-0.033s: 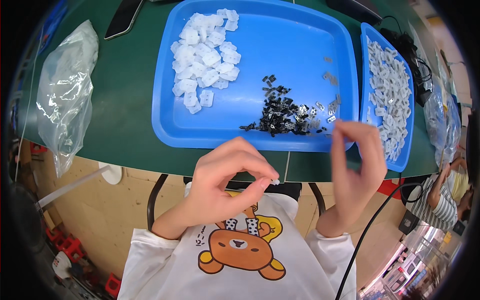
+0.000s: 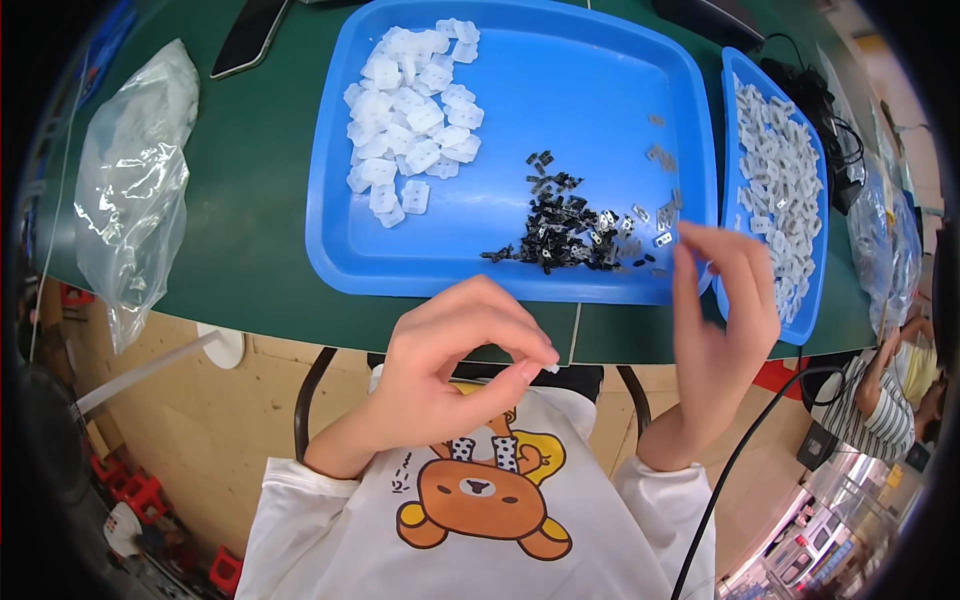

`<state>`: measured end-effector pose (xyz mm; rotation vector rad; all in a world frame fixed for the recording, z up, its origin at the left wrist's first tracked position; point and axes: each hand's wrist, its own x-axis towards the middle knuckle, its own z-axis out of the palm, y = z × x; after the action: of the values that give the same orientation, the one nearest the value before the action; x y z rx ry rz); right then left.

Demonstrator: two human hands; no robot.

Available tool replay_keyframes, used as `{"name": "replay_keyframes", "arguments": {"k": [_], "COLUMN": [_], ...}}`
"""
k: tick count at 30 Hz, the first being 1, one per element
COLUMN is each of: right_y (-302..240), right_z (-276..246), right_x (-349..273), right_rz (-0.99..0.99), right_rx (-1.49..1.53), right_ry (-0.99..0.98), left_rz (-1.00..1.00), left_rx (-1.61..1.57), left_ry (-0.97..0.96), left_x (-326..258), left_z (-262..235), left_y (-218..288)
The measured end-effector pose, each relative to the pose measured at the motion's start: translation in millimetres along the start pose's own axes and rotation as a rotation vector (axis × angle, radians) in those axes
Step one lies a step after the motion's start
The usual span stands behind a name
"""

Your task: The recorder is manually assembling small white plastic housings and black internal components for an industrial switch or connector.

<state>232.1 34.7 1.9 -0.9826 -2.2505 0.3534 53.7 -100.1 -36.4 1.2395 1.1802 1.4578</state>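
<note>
- Dark green table (image 2: pixel 250 250) is spanning the upper view, its near edge curving above a tan floor (image 2: pixel 210 420).
- Black chair frame (image 2: pixel 305 400) is showing just under the table edge.
- Red plastic stools (image 2: pixel 135 495) are sitting on the floor at lower left.
- Even, bright light is falling across everything.
- A black cable (image 2: pixel 740 460) is trailing at lower right.
</note>
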Motion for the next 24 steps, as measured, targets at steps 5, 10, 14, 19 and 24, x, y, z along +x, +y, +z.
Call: {"name": "replay_keyframes", "arguments": {"k": [5,10,14,19,24], "right_y": [13.4,15.6,16.6,16.6,15.4], "right_z": [9.6,16.6,17.5,14.9,12.4], "right_x": [20.4,22.5,16.6,19.4,26.3], "right_rz": [-0.076,-0.049,0.001,-0.005,-0.049], "right_rx": [-0.211,-0.187,-0.115,-0.129,-0.122], "right_ry": [-0.188,-0.171,-0.111,-0.136,-0.189], "left_rz": [-0.093,-0.097,-0.114,-0.120,-0.015], "left_rx": [-0.222,-0.283,-0.299,-0.271,-0.069], "left_ry": [0.084,0.052,0.063,0.088,0.000], "left_x": [-1.9,-1.0,-1.4,-2.7,-1.7], "left_z": [4.5,1.7,3.1,5.5,-1.5], "left_y": [0.3,-1.6,-2.4,-2.8,-4.9]}}
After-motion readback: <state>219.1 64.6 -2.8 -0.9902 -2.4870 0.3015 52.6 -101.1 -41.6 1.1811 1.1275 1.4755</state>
